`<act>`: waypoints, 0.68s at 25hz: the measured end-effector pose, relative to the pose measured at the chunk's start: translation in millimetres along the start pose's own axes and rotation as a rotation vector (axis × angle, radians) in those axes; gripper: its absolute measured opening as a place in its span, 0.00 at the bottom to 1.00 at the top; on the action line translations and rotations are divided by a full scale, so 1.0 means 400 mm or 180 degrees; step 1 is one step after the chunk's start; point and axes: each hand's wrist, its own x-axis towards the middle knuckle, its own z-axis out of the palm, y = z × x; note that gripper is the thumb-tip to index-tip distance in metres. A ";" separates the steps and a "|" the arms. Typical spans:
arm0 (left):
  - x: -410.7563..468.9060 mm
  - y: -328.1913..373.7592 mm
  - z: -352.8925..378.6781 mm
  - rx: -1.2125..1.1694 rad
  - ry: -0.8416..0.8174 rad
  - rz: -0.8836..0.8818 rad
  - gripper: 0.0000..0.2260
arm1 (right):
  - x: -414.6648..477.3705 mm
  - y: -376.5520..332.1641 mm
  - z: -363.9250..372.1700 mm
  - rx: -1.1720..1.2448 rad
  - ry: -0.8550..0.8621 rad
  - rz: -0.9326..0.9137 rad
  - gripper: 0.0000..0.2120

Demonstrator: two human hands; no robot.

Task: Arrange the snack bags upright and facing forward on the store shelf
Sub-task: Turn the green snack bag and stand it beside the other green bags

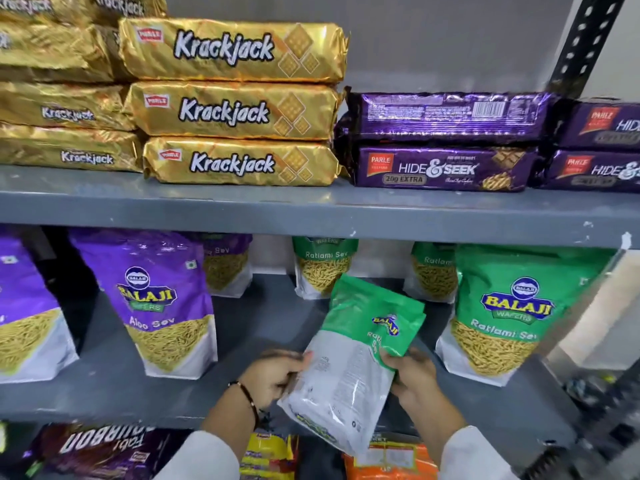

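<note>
A green and white Ratlami Sev bag (349,368) is held in front of the middle shelf (242,327), tilted, with its printed back side toward me. My left hand (273,375) grips its left edge and my right hand (415,379) grips its right edge. Upright on the shelf stand a purple Aloo Sev bag (159,299), another purple bag (24,313) at the far left and a green Ratlami Sev bag (509,313) at the right, all facing forward. Smaller bags stand behind them: a purple one (227,265) and two green ones (323,268) (433,271).
The upper shelf (311,209) carries stacked gold Krackjack packs (232,109) and purple Hide & Seek packs (446,140). Below the middle shelf lie a dark Bourbon pack (100,448), a yellow pack (266,455) and an orange pack (391,462). A perforated black upright (585,39) stands at the right.
</note>
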 end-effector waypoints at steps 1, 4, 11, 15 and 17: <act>-0.009 -0.008 -0.007 -0.0067 0.0095 0.0208 0.03 | -0.006 -0.010 0.000 -0.0014 -0.0129 -0.0040 0.17; -0.009 -0.009 -0.028 -0.0218 0.0349 0.0667 0.06 | -0.039 -0.057 0.032 -0.0066 -0.0593 -0.0476 0.11; 0.033 -0.014 -0.035 -0.0264 0.0837 0.1374 0.13 | -0.052 -0.094 0.123 -0.0347 -0.0839 -0.1432 0.13; 0.045 -0.051 -0.029 -0.0395 0.0860 0.1393 0.15 | -0.065 -0.069 0.117 -0.0376 -0.0907 -0.1429 0.12; 0.047 -0.057 -0.030 -0.0444 0.0784 0.1397 0.15 | -0.105 -0.059 0.100 -0.0454 -0.0393 -0.1738 0.16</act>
